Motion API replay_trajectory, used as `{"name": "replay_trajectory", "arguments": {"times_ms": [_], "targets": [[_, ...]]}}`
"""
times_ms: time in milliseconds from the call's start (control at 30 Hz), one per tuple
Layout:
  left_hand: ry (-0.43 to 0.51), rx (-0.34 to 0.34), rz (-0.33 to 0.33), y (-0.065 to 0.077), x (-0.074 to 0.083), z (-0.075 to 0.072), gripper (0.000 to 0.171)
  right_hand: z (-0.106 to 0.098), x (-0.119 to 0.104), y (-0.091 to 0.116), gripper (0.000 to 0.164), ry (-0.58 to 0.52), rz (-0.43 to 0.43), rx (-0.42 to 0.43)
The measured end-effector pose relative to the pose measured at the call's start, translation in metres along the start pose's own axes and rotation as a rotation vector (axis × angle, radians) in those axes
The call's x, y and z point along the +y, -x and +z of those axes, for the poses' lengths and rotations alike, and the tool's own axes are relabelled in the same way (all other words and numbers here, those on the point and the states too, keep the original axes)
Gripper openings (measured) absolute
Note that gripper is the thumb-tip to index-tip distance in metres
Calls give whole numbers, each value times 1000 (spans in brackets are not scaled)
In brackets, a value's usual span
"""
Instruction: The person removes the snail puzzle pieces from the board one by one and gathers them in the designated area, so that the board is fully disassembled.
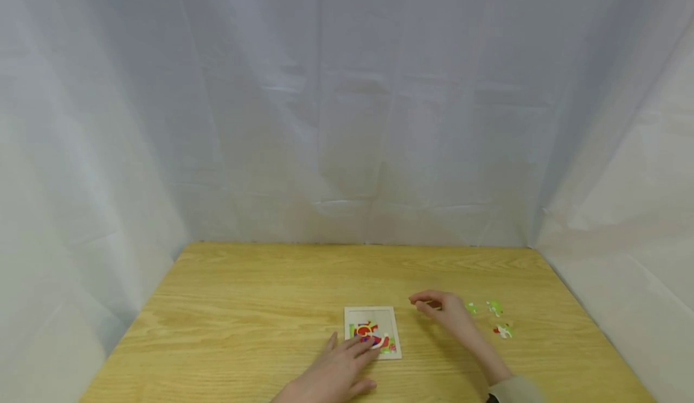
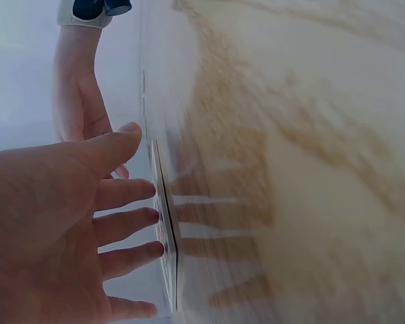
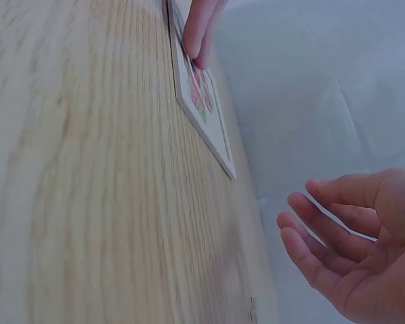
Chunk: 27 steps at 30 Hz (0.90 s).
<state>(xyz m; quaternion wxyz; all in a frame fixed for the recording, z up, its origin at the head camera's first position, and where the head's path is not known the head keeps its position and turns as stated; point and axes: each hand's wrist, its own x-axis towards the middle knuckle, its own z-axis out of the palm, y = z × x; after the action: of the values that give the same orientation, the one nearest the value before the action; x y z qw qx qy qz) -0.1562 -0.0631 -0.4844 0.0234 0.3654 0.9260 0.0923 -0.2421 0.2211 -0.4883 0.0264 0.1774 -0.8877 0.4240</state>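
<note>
A white-framed jigsaw puzzle board [image 1: 372,312] lies flat on the wooden table, with red, blue, yellow and green pieces in its lower part. My left hand [image 1: 341,368] is spread over the lower left of it. In the left wrist view, the straight fingers [image 2: 131,226] touch or nearly touch the board's surface. To the right of the board, my right hand [image 1: 446,314] hovers above the table. Its fingers [image 3: 324,233] are loosely bent, and nothing shows between them in the right wrist view. The left hand covers some of the picture.
Right of the right hand lie several loose puzzle pieces: a green one [image 1: 494,308], a red, white and green one [image 1: 503,331], and another green one [image 1: 471,308] close to the wrist. White sheeting [image 1: 347,150] hangs behind the table [image 1: 244,306] and along both sides.
</note>
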Motion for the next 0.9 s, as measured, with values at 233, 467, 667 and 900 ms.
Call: {"name": "replay_trajectory", "arguments": {"times_ms": [233,467,667,900], "targets": [[-7,-18,-2,2,-2,2,62,17,-14,-10,21,-5,-65,-15],[-19,-44,-2,0,-3,3,61,34,-23,-19,20,-11,-40,-79],[-26,-47,-1,0,-3,2,61,50,-26,-24,19,18,-30,-131],[-38,-5,37,0,-3,5,60,60,-32,-26,17,2,-35,-176]]}}
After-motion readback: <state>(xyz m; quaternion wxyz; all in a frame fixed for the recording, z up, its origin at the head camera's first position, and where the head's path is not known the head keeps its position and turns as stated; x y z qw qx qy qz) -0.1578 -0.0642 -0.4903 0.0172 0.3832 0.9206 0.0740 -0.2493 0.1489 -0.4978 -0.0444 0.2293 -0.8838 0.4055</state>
